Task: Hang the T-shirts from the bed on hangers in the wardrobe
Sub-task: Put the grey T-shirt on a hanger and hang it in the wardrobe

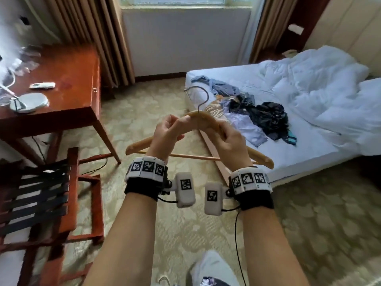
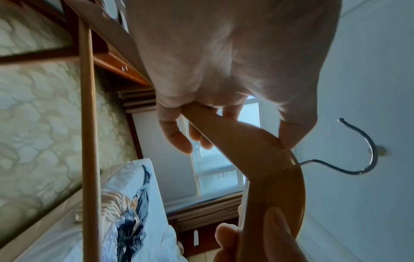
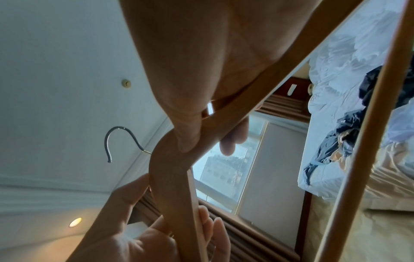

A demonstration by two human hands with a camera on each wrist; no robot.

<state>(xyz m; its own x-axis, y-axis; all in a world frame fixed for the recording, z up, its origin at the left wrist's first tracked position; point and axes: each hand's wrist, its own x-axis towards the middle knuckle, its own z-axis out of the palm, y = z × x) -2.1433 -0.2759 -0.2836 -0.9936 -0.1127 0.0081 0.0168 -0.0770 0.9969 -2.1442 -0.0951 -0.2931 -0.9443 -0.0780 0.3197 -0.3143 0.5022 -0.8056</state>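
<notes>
In front of the bed (image 1: 299, 159), both hands hold a wooden hanger (image 1: 206, 120) in the air, the left hand (image 1: 167, 135) and right hand (image 1: 228, 139) each curled around an arm beside the metal hook (image 1: 198, 96). The T-shirts (image 1: 247, 112) lie crumpled on the mattress beyond, near a rumpled white duvet (image 1: 329, 89). A red-brown desk (image 1: 68, 83) and luggage rack (image 1: 51, 193) stand left. The heap's separate garments are hard to tell apart; the wrists hide parts of the hanger's arms.
</notes>
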